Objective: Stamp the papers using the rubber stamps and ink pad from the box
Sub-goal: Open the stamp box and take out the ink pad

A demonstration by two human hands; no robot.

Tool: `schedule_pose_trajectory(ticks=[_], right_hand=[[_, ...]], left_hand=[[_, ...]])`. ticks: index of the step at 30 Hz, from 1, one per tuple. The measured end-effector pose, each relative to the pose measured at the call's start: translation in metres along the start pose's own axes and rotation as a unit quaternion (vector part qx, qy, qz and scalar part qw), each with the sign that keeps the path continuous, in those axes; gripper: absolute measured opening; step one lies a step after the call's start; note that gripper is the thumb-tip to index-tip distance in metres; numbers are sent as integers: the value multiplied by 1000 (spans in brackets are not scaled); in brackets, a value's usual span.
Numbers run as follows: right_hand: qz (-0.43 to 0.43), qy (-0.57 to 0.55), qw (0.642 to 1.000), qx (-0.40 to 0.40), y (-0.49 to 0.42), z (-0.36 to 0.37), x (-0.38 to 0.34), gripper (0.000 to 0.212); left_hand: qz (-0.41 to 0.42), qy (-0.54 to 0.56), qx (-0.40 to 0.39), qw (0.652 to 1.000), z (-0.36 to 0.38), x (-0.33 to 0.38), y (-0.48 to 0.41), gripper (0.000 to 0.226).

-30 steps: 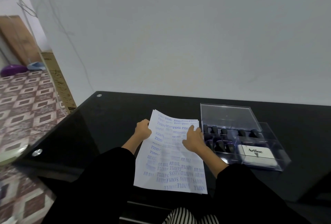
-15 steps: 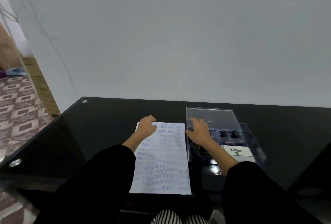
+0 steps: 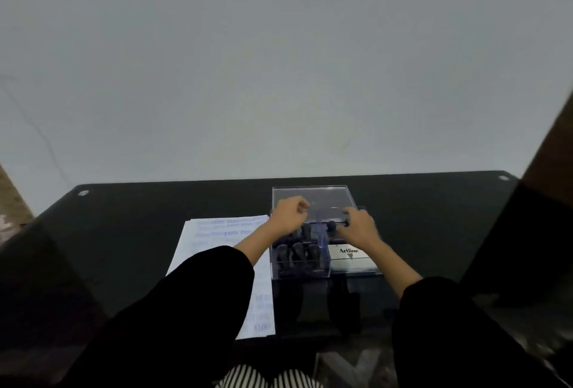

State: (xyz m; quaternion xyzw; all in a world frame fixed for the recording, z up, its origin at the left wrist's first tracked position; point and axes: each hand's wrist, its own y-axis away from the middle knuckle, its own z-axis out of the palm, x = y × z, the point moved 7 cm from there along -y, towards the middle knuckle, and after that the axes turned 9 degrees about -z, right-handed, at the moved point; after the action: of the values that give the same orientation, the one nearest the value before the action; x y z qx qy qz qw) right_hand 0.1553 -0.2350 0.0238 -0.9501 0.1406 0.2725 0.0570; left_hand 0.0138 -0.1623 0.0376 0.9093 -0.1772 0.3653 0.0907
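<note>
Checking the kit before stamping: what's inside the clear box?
Black rubber stamps stand in the box on the left; a white Artline ink pad lies front right. The left hand and right hand cover much of the back row.

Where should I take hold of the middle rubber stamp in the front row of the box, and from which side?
Probably best to pinch the middle front rubber stamp by its rounded handle top, coming from straight above. It seems to stand upright between close neighbours, and the clear box walls close off its sides.
</note>
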Motion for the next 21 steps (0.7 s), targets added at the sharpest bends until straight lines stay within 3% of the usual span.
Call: schedule_pose_trajectory(ticks=[8, 15, 20, 21], right_hand=[[54, -5, 999, -5, 12, -14, 43, 36], [63, -11, 998, -22, 9, -13, 48, 16], [54, 0, 998, -36, 7, -7, 48, 12], [53, 8, 998, -39, 6, -7, 47, 21]], left_hand=[[68, -104, -93, 988, 59, 41, 7, 38], [76, -158, -105, 979, 77, 33, 9, 35], [84, -175, -104, 975, 77, 29, 7, 40], [81, -174, -105, 976, 78, 28, 6, 42]])
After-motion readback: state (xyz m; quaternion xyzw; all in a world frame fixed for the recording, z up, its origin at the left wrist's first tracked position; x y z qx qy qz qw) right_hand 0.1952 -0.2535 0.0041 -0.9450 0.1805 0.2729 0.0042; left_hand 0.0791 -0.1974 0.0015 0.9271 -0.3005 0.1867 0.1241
